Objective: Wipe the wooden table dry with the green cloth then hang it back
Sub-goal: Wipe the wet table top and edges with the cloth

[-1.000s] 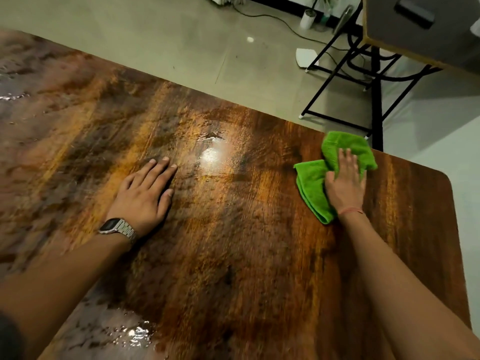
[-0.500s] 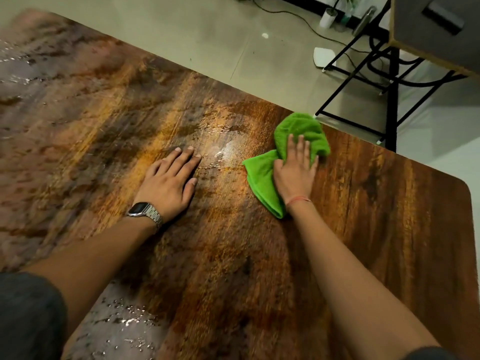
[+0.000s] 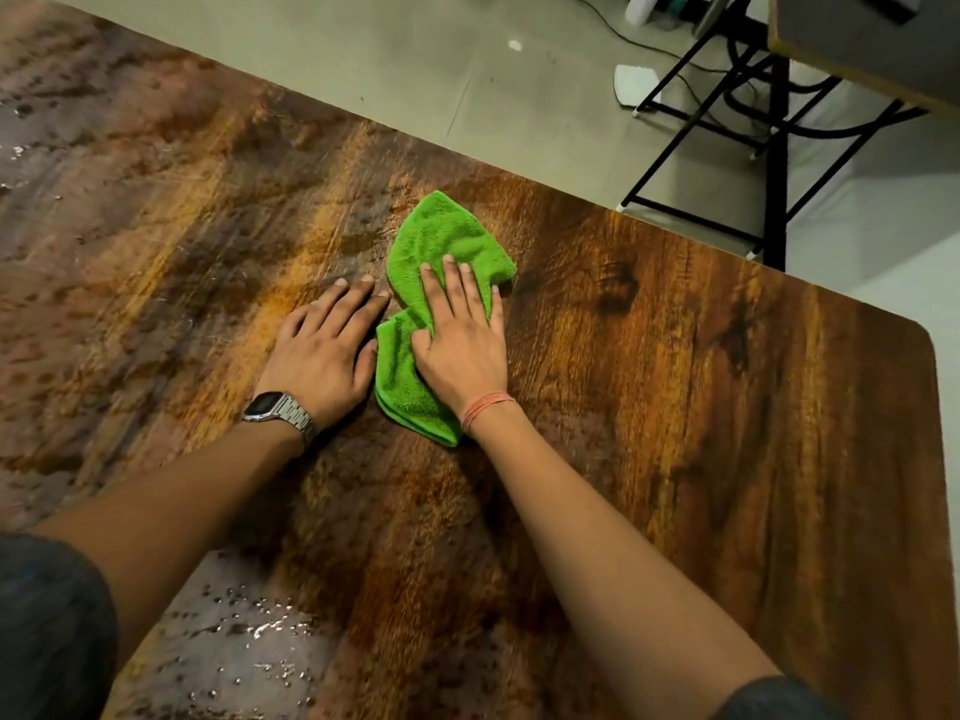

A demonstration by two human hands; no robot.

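Note:
The green cloth [image 3: 440, 241] lies folded on the wooden table [image 3: 701, 407], near the table's far edge. My right hand [image 3: 462, 340] presses flat on top of it, fingers spread, and covers its middle. My left hand [image 3: 324, 345], with a metal watch on the wrist, rests flat on the bare wood just left of the cloth, its fingertips almost touching the cloth's edge. Water drops [image 3: 249, 631] sit on the table near the front left, and more wet patches show at the far left.
Beyond the table's far edge is a pale tiled floor [image 3: 467, 70]. A black metal stand [image 3: 774, 148] with a grey box on it rises at the top right, with cables and a small white object on the floor beside it.
My right hand has slid the cloth leftward across the table, from near the right corner to beside my left hand. The left hand has stayed flat on the wood.

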